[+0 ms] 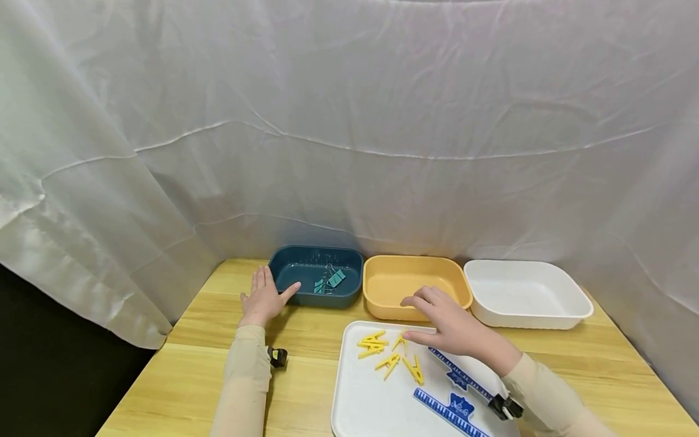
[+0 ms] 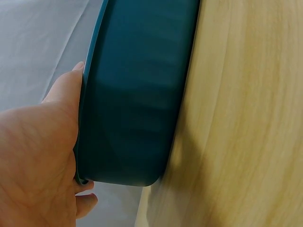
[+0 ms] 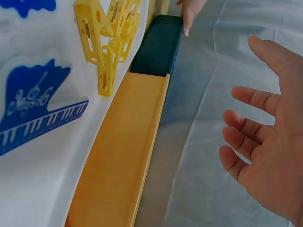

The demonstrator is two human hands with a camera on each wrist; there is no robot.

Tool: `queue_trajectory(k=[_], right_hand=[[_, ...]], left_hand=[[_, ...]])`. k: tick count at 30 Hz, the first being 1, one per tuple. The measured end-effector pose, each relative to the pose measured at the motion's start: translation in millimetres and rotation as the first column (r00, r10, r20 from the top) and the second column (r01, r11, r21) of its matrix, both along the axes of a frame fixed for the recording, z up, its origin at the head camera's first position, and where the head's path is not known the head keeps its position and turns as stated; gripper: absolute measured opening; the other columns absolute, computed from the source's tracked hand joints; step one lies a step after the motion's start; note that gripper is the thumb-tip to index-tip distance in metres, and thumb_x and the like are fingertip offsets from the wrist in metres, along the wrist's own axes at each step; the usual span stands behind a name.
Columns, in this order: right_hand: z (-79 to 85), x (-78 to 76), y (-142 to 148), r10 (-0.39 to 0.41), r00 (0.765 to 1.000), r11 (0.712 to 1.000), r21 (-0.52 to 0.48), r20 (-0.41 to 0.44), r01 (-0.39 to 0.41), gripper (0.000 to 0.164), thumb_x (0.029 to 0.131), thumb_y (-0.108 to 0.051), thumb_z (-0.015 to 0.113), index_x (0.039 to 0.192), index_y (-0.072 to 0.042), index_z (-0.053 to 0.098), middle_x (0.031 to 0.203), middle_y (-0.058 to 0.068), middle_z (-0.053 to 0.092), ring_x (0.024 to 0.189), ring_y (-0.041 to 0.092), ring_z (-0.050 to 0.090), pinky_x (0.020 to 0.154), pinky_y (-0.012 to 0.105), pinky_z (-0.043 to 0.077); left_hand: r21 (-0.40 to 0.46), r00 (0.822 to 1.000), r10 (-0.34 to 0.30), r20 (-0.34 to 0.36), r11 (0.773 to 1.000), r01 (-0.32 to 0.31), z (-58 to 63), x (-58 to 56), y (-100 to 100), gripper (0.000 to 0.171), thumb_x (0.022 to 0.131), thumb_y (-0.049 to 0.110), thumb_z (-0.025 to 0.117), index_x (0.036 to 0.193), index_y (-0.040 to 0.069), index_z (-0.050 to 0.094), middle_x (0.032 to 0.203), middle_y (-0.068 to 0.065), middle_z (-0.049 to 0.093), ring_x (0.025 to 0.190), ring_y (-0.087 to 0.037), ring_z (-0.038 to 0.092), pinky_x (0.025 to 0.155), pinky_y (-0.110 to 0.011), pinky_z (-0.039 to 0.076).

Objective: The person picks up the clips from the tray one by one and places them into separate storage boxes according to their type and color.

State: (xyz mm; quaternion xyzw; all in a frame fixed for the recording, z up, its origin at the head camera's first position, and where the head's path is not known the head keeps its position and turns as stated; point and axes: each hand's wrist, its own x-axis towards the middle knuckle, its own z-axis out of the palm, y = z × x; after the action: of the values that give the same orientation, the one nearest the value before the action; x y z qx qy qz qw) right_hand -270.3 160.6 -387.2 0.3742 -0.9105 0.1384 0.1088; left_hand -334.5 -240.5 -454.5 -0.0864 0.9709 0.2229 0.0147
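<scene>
My left hand [image 1: 264, 300] rests at the left end of a dark teal bin [image 1: 349, 297], its fingers straight along the side and the thumb over the front rim. In the left wrist view, the palm lies against the rim of the bin [image 2: 132, 104]. Teal binder clips [image 1: 335, 278] lie inside that bin. My right hand [image 1: 445, 321] hovers, fingers spread and slightly bent, over the far edge of a white tray [image 1: 355, 388], holding nothing. Near its thumb on the tray are several yellow clothespins [image 1: 388, 364]. Two blue piano-key rulers [image 1: 450, 419] with "Music" tabs lie beside them.
A yellow bin [image 1: 377, 306] stands right of the teal one, and a white bin [image 1: 524, 318] stands at the far right. All three line the back of the wooden table [image 1: 306, 364]. Behind them hangs a pale curtain [image 1: 349, 188].
</scene>
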Motion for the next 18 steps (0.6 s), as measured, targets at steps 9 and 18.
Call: queue_trajectory(k=[9, 18], right_hand=[[-10.2, 6.1, 11.7, 0.037, 0.999, 0.998, -0.045, -0.041, -0.038, 0.047, 0.084, -0.052, 0.070, 0.120, -0.023, 0.063, 0.105, -0.013, 0.051, 0.098, 0.003, 0.045, 0.082, 0.028, 0.045], [-20.3, 12.0, 19.4, 0.051, 0.999, 0.998, -0.021, 0.002, -0.051, 0.047, 0.086, -0.056, 0.066, 0.121, -0.025, 0.062, 0.107, -0.014, 0.053, 0.097, 0.001, 0.044, 0.081, 0.027, 0.045]], left_hand=[[0.009, 1.000, 0.004, 0.002, 1.000, -0.004, 1.8, 0.6, 0.8, 0.110, 0.090, 0.075, 0.039, 0.154, 0.000, -0.010, 0.163, -0.021, -0.011, 0.151, -0.039, -0.007, 0.113, -0.073, 0.005], [0.000, 1.000, 0.008, 0.006, 1.000, -0.008, 0.9, 0.0, 0.6, 0.113, 0.087, 0.080, 0.035, 0.155, 0.001, -0.010, 0.164, -0.020, -0.009, 0.152, -0.039, -0.006, 0.114, -0.072, 0.006]])
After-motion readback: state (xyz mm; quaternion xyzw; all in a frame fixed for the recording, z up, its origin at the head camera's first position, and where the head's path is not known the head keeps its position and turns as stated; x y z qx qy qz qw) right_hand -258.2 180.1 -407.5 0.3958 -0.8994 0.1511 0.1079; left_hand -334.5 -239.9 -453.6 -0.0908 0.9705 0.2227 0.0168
